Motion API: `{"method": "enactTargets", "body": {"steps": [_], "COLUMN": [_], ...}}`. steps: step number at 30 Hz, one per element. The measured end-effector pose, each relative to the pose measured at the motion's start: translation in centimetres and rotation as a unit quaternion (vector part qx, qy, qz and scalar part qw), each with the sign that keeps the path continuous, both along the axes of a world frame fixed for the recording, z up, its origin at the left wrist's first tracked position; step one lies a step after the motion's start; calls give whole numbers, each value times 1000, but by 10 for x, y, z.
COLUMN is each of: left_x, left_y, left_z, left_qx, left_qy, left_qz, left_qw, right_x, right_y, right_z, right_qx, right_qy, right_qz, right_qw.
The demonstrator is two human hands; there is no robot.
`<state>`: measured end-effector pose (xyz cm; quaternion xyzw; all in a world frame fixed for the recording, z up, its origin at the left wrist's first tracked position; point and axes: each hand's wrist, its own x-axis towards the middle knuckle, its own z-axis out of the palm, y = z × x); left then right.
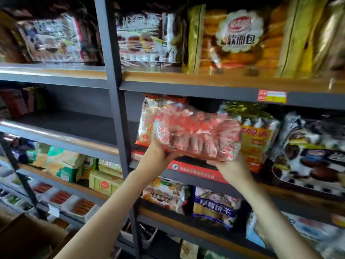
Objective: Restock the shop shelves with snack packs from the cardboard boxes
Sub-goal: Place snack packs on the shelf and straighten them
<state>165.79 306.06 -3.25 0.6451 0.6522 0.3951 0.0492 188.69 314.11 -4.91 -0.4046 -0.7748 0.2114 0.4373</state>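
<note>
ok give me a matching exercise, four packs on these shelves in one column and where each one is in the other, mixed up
Things:
1. red snack pack
2. bread bag with orange and gold print
3. blue and white biscuit bag
4. green and white packs

Places:
A. top shelf, right of the upright post
B. left bay, lower shelf
C. held between left hand and right hand
D. shelf below the hands

Pairs: 1-C, 2-A, 3-D, 4-B

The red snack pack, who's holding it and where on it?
Both hands hold the red snack pack: left hand at its lower left end, right hand under its lower right corner.
</note>
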Motion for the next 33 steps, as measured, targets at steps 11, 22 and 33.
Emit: {"method": "enactTargets", "body": {"steps": [11, 22, 33], "left_x": [54, 86, 121], "left_y": [58, 71, 77], "left_z": [-14, -20, -31], "left_qx": [-59, -54, 135], "left_qy": [-109, -85, 107], "left_qz": [-168, -175, 4], "left_qw": [978, 979, 985], "right_x": [54, 64, 72], "right_y": [-17, -19, 11], "right_z": [6, 11, 3], "right_qx": [22, 353, 332], "right_qy": [28, -231, -270], "right_qz": [-73, -257, -252], "right_qw": [997, 869, 868]}}
